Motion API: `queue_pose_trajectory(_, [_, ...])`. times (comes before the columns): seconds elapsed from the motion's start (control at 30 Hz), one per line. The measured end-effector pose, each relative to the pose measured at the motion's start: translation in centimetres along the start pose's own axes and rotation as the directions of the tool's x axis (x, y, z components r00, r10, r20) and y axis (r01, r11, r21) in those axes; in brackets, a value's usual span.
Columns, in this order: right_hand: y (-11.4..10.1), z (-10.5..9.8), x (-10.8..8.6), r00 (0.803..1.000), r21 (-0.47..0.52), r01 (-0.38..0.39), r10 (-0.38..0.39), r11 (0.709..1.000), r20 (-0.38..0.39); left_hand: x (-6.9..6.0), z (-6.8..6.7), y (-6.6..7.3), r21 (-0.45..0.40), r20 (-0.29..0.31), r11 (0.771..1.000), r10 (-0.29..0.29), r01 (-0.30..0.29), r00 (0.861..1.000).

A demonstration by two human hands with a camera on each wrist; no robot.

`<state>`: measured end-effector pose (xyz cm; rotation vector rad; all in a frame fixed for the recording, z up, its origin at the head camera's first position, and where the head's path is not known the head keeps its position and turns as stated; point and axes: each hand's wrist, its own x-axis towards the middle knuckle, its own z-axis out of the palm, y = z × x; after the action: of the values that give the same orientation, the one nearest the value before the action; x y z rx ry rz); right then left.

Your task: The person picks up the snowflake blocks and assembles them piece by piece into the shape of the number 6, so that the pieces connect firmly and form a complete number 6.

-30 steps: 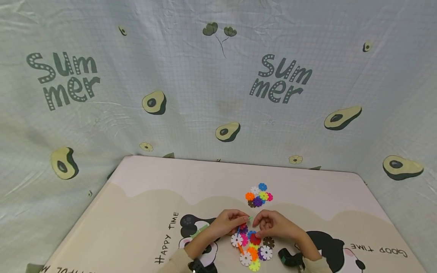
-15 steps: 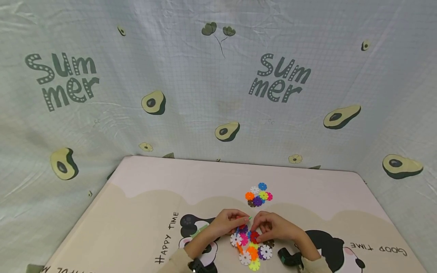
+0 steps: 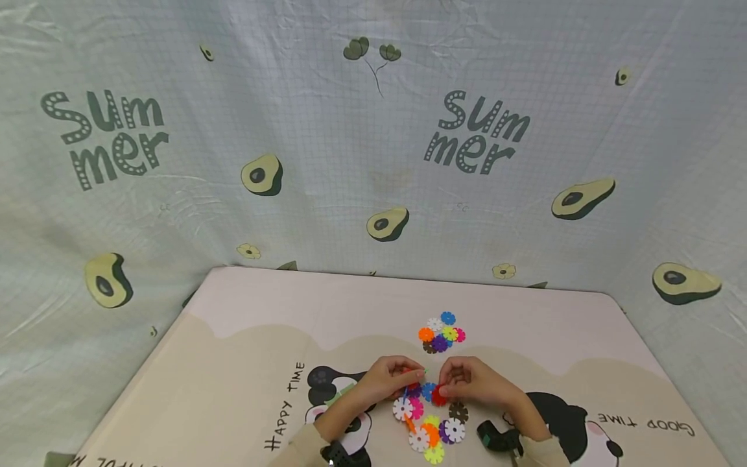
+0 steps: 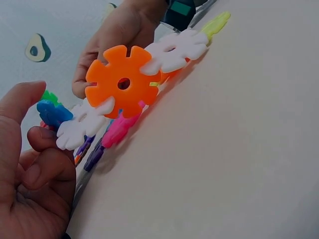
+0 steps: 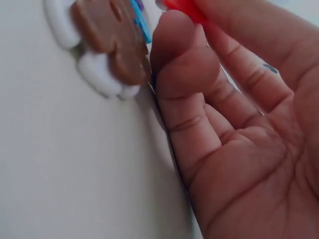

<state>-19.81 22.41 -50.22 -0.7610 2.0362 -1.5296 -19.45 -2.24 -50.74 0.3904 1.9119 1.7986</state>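
In the head view, the left hand (image 3: 386,380) pinches one end of a joined chain of notched discs; the left wrist view shows a blue disc (image 4: 54,113) at its fingertips, with a white disc (image 4: 79,125) and an orange disc (image 4: 122,82) linked on. A bit of green (image 4: 50,97) shows behind the thumb. The right hand (image 3: 480,384) pinches a red disc (image 3: 439,395) between thumb and finger, close to a blue disc (image 3: 428,391). In the right wrist view only part of the red disc (image 5: 185,7) shows; its far side is hidden.
Loose discs (image 3: 440,342) in several colours lie farther back on the table (image 3: 245,311). Nearer the person are more discs, among them a brown disc (image 3: 458,412), a white one (image 3: 454,430) and a yellow one (image 3: 434,453). A printed cloth (image 3: 327,130) hangs behind.
My right hand first lowered its fingers onto the red disc, then lifted it slightly up and to the right. The left hand has stayed nearly still.
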Motion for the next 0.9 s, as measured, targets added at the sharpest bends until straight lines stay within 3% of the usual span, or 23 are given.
queue_pose_trajectory(0.23, [0.4,-0.1,0.2,0.995,0.043,-0.004,0.008,0.999,-0.098,0.0,0.0,-0.2,-0.003,0.009,1.000,0.005,-0.005,1.000])
queue_pose_trajectory(0.5, [0.1,0.1,0.3,0.962,0.052,-0.033,0.046,0.998,-0.268,0.1,0.0,-0.1,0.004,0.018,1.000,0.017,-0.017,1.000])
queue_pose_trajectory(0.9, [-0.8,0.8,0.7,0.948,0.106,-0.024,0.056,0.994,-0.313,0.0,0.0,0.1,0.024,0.015,0.999,0.026,-0.026,1.000])
